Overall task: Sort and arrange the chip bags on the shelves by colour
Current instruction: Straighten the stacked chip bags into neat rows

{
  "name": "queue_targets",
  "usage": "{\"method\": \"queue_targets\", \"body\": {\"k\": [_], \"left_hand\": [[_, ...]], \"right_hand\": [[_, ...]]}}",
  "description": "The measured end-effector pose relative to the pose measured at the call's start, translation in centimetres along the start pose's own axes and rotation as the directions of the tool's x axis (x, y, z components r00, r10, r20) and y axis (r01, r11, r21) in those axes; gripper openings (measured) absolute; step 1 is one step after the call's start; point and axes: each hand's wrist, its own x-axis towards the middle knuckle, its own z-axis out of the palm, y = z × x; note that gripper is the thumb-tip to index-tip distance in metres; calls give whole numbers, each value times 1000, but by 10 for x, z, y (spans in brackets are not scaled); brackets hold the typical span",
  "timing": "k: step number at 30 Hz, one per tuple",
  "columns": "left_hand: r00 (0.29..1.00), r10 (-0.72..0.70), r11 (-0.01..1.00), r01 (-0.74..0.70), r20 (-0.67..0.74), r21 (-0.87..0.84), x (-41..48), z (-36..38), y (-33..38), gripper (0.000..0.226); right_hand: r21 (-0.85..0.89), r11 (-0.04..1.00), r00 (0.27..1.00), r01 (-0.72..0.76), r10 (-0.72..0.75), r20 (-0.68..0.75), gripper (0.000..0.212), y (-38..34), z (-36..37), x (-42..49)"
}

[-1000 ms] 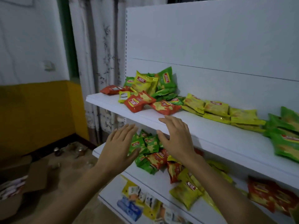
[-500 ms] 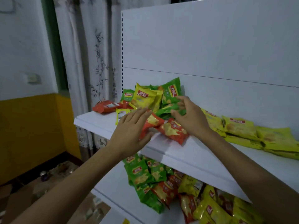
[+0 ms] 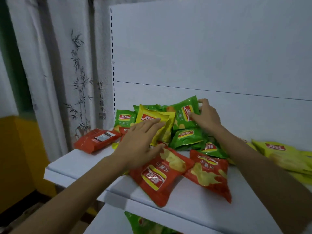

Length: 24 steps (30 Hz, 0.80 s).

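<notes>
A mixed heap of chip bags lies at the left end of the top shelf [image 3: 81, 164]. My left hand [image 3: 138, 141] lies flat with straight fingers on a yellow bag [image 3: 162, 130] in the heap. My right hand [image 3: 205, 116] grips the right edge of an upright green bag [image 3: 184, 112] leaning at the back. Two red bags [image 3: 160, 174] [image 3: 209, 174] lie in front near the shelf edge. More green bags [image 3: 187, 137] lie between them and the back panel. Another red bag [image 3: 97, 140] lies at the far left.
Yellow bags [image 3: 276, 152] are spread along the shelf to the right. A white back panel [image 3: 202, 56] rises behind the shelf. A green bag [image 3: 145, 223] shows on the shelf below. A curtain [image 3: 67, 65] hangs at the left beside a yellow wall [image 3: 18, 157].
Both hands rose from the front of the shelf and reached deeper into the heap. The left now rests on the yellow bag; the right took hold of the upright green bag.
</notes>
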Motion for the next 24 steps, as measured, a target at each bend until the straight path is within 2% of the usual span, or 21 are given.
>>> {"method": "queue_targets", "body": {"k": [2, 4, 6, 9, 12, 14, 16, 17, 19, 21, 23, 24], "left_hand": [[998, 42, 999, -41, 38, -21, 2, 9, -20, 71], [996, 82, 994, -79, 45, -71, 3, 16, -40, 71], [991, 134, 983, -132, 6, -130, 7, 24, -57, 66], [981, 174, 965, -188, -85, -183, 17, 34, -69, 64], [959, 161, 942, -220, -234, -252, 34, 35, -66, 78], [925, 152, 919, -262, -348, -295, 49, 27, -59, 88], [901, 171, 901, -306, -398, -306, 63, 16, -53, 100], [901, 188, 888, -326, -392, -325, 67, 12, -51, 106], [921, 227, 809, -359, -316, -465, 70, 8, -49, 109], [927, 244, 680, -373, -284, -631, 68, 15, -53, 91], [911, 213, 653, -402, -353, -642, 60, 22, -61, 57], [910, 169, 659, -389, -377, -644, 55, 25, -66, 47]], "right_hand": [[37, 997, 997, -67, 68, -36, 50, -3, 8, 2], [-2, 997, 993, -83, 83, -80, 13, -8, 12, -1], [-33, 998, 978, -59, 51, -200, 21, -14, 9, -7], [-18, 1000, 917, -1, -7, -399, 10, -31, -10, -28], [-129, 978, 854, 162, -205, -478, 12, -53, -34, -55], [-393, 869, 796, 302, -456, -397, 16, -72, -49, -76], [-684, 603, 705, 409, -685, -183, 21, -88, -56, -98], [-752, 493, 663, 437, -742, -101, 22, -95, -55, -108], [-767, 436, 613, 471, -787, -72, 21, -110, -46, -125], [-718, 464, 573, 520, -812, -110, 18, -123, -35, -132], [-657, 526, 562, 540, -806, -184, 22, -127, -26, -127], [-625, 586, 585, 515, -774, -244, 34, -126, -21, -123]]}}
